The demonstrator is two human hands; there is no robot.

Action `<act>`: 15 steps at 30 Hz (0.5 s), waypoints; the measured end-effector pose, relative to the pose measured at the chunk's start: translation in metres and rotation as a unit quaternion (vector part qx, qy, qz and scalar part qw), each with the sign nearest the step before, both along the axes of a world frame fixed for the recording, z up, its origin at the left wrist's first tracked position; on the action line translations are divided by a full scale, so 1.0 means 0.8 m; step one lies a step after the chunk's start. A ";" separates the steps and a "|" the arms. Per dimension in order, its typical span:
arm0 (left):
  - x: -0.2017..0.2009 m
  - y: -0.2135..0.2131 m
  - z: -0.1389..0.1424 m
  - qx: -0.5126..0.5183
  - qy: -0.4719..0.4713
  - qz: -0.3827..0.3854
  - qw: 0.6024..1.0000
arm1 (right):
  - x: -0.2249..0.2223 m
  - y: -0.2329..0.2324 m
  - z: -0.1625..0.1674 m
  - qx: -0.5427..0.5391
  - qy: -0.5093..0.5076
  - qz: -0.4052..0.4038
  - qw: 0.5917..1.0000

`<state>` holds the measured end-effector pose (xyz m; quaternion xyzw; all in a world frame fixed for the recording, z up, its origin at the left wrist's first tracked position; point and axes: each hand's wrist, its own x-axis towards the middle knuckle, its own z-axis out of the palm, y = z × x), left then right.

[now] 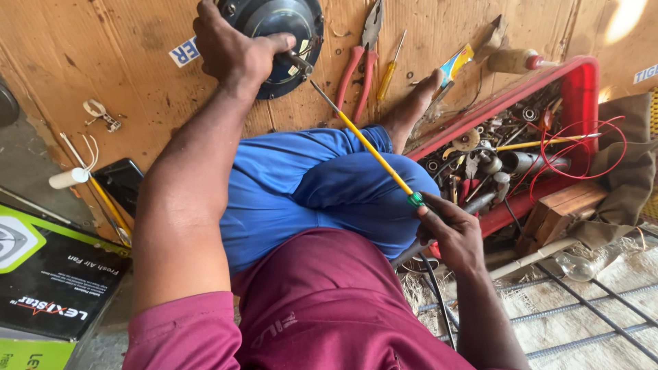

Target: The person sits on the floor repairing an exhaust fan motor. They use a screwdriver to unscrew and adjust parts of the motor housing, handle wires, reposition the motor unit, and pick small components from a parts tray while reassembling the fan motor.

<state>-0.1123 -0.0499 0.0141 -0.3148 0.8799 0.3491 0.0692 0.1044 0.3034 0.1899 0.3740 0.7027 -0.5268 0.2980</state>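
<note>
My left hand (229,46) grips the side of a round black motor housing (284,27) lying on a sheet of cardboard (116,62) at the top. My right hand (449,229) holds a long screwdriver (370,147) with a yellow shaft and green collar; its metal tip points up-left toward the motor's shaft. My crossed legs in blue trousers (322,188) lie between the two hands, and a bare foot (411,109) rests on the cardboard.
Red-handled pliers (360,68) and a small yellow screwdriver (387,72) lie by the motor. A red tray (582,82) of metal parts and red wire sits at right. A black phone (122,181), a white tube (68,178) and a green-black box (48,288) lie left.
</note>
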 end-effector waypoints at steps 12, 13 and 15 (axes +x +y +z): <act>0.011 0.014 -0.012 -0.059 0.074 -0.028 0.995 | -0.004 -0.018 -0.011 -0.098 -0.056 -0.037 0.993; 0.012 0.014 -0.013 -0.061 0.074 -0.029 0.995 | -0.005 -0.017 -0.012 -0.099 -0.057 -0.036 0.993; 0.013 0.013 -0.015 -0.062 0.074 -0.029 0.995 | -0.005 -0.015 -0.014 -0.101 -0.059 -0.037 0.992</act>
